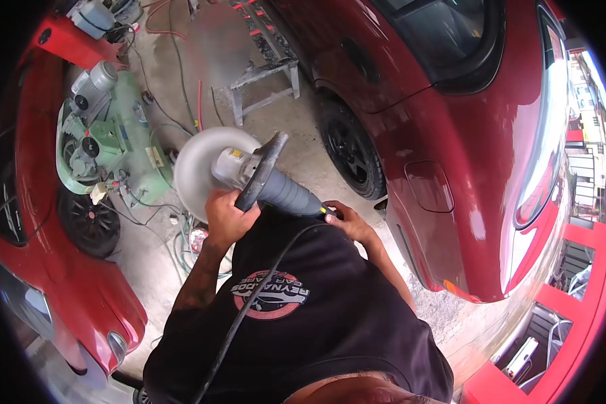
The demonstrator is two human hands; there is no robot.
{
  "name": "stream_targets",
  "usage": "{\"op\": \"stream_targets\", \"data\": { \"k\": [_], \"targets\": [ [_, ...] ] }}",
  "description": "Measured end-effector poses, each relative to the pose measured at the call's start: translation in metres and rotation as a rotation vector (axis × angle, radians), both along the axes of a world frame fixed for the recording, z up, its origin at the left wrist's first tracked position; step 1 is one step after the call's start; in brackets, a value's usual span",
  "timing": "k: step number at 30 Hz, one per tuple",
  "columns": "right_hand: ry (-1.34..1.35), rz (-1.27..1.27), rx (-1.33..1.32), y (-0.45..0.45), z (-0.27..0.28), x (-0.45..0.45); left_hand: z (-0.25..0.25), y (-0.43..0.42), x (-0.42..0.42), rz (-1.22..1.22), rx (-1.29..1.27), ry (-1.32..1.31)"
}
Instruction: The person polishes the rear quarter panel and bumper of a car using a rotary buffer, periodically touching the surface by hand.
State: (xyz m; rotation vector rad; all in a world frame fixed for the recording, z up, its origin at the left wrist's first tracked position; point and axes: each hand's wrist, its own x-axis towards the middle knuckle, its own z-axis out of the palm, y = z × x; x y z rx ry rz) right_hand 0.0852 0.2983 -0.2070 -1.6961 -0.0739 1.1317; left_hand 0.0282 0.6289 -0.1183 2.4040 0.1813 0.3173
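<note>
A grey power polisher (286, 192) with a large round white pad (198, 165) is held across the front of my body. My left hand (230, 219) is closed round the lower end of its black side handle (262, 172). At the rear end of the polisher's body, my right hand (349, 221) grips it, with fingers partly hidden behind the tool. The pad looks blurred and faces away to the upper left. From the tool's rear, a black cord (239, 313) runs down over my dark shirt.
A dark red car (451, 148) stands close on the right, another red car (54, 269) on the left. Near the left car is a green air compressor (138, 135). Hoses and cords (182, 81) lie on the floor. A metal stand (266, 77) stands ahead.
</note>
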Motion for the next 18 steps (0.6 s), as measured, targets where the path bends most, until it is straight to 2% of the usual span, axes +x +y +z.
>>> {"op": "stream_targets", "data": {
  "k": [3, 6, 9, 12, 14, 16, 18],
  "targets": [
    [-0.036, 0.035, 0.133, 0.018, 0.004, 0.018, 0.010, 0.010, 0.031, -0.166, -0.025, -0.103],
    [-0.061, 0.046, 0.154, 0.038, 0.035, 0.035, 0.027, 0.014, 0.066, -0.314, -0.010, -0.247],
    [-0.107, -0.151, 0.160, 0.036, 0.018, 0.030, 0.041, 0.014, 0.098, -0.464, 0.002, -0.328],
    [0.053, -0.272, 0.213, 0.036, 0.037, 0.031, 0.055, 0.006, 0.123, -0.572, 0.014, -0.407],
    [0.092, -0.208, 0.196, 0.026, 0.022, 0.031, 0.058, -0.003, 0.136, -0.635, -0.033, -0.399],
    [0.014, -0.283, 0.162, 0.021, 0.030, 0.022, 0.062, -0.014, 0.146, -0.720, -0.003, -0.412],
    [-0.027, -0.363, 0.218, 0.013, 0.038, 0.009, 0.065, -0.028, 0.152, -0.806, -0.094, -0.444]
  ]
}}
